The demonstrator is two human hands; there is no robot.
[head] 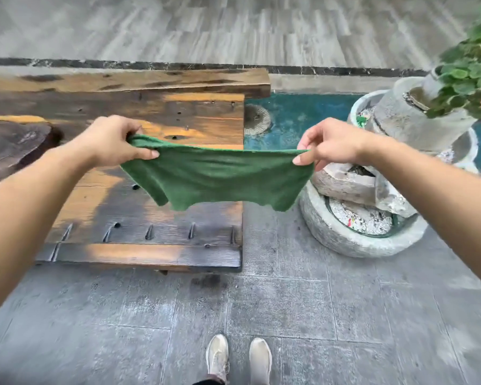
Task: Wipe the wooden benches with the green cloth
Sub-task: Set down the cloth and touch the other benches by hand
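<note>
Green cloth [220, 176] pinched by left hand [114, 143], right hand [331, 143], gravel-filled stone basin [345, 241]

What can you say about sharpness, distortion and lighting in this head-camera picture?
Head view: green cloth, left hand and right hand sharp; plant at top right soft; forearms stretched by the wide lens; light soft and even, no hard shadows or glare on the wooden bench.
</note>
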